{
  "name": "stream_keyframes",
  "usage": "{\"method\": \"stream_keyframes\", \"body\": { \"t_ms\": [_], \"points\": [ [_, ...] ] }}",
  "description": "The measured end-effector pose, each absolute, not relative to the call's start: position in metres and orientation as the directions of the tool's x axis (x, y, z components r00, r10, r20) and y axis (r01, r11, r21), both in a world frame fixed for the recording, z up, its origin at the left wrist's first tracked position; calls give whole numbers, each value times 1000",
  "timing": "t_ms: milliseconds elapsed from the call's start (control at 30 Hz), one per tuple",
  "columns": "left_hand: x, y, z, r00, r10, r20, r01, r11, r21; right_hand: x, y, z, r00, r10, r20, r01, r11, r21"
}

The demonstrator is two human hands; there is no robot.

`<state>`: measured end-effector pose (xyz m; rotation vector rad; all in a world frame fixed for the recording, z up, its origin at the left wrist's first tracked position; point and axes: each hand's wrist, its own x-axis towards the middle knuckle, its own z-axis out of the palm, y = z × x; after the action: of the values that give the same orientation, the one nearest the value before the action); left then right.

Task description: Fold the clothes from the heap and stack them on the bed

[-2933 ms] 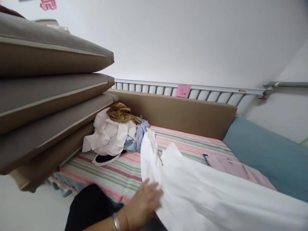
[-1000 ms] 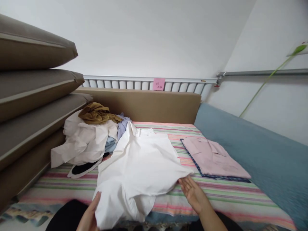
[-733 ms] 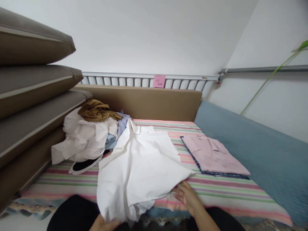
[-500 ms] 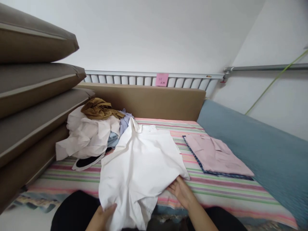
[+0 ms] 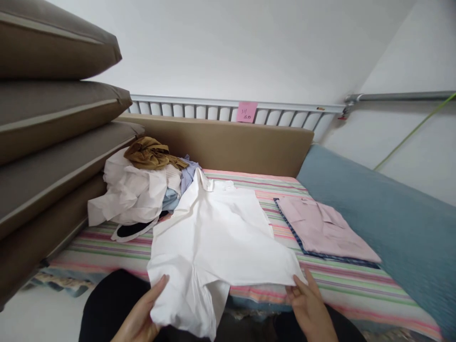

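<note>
A white shirt [image 5: 228, 237] lies spread on the striped bedding, its collar toward the back and its lower part hanging over the front edge. At the lower left, my left hand [image 5: 144, 308] grips the shirt's near left part, thumb on top and the other fingers partly hidden beneath the cloth. My right hand [image 5: 308, 301] pinches the shirt's lower right corner between thumb and fingers, drawing that edge out to the right. Right of the shirt lies a folded pink shirt [image 5: 326, 230] on top of a dark blue checked cloth [image 5: 295, 231].
Rumpled clothes, with a white garment [image 5: 131, 194] and a brown one [image 5: 151, 154], are heaped at the left. Stacked cushions [image 5: 64, 107] rise beside them. A brown padded board [image 5: 221, 145] stands behind, and a blue padded side [image 5: 377, 199] bounds the right.
My right hand has moved right with the shirt's corner, stretching the lower edge outward. My left hand has risen slightly with its side of the cloth. The view has shifted a little.
</note>
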<state>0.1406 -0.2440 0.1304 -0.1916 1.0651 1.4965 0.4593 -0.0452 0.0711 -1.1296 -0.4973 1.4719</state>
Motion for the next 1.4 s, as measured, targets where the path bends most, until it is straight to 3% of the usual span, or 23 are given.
{"method": "stream_keyframes", "body": {
  "t_ms": [100, 267, 433, 500, 567, 667, 800, 933, 1033, 1100, 1167, 1267, 1400],
  "points": [
    [149, -251, 122, -127, 748, -651, -837, 272, 475, 477, -59, 53, 113, 934, -338, -409, -266, -873],
    [147, -263, 100, -165, 686, -709, -822, 302, 484, 477, -63, 55, 136, 914, -383, -228, -348, -909],
    [151, -269, 100, -247, 658, -711, -808, 265, 526, 478, -58, 70, 248, 958, -143, 28, -154, -988],
    [154, -268, 102, -266, 660, -702, -806, 247, 538, 481, -56, 72, 219, 969, -119, 151, -154, -976],
    [154, -267, 100, -259, 662, -704, -813, 244, 528, 484, -54, 71, 166, 959, -228, 144, -252, -957],
    [149, -268, 94, -247, 708, -662, -811, 223, 540, 488, -53, 65, 110, 918, -381, -16, -381, -924],
    [140, -274, 87, -236, 743, -626, -772, 248, 585, 493, -54, 60, 70, 926, -370, -38, -368, -929],
    [143, -275, 89, -202, 721, -662, -780, 291, 554, 478, -75, 63, 42, 968, -246, 288, -248, -925],
    [149, -267, 98, -159, 741, -653, -825, 264, 500, 443, -103, 60, -273, 935, -228, 486, -70, -871],
    [152, -258, 107, -152, 754, -639, -849, 231, 475, 412, -120, 55, -517, 825, -228, 508, 81, -857],
    [155, -247, 117, -177, 760, -625, -867, 180, 465, 382, -132, 50, -642, 745, -181, 509, 238, -827],
    [157, -232, 130, -213, 770, -601, -883, 111, 455, 349, -140, 48, -716, 695, -59, 482, 433, -762],
    [157, -220, 142, -284, 754, -593, -879, 42, 474, 335, -141, 54, -746, 660, 93, 362, 519, -774]
  ]
}}
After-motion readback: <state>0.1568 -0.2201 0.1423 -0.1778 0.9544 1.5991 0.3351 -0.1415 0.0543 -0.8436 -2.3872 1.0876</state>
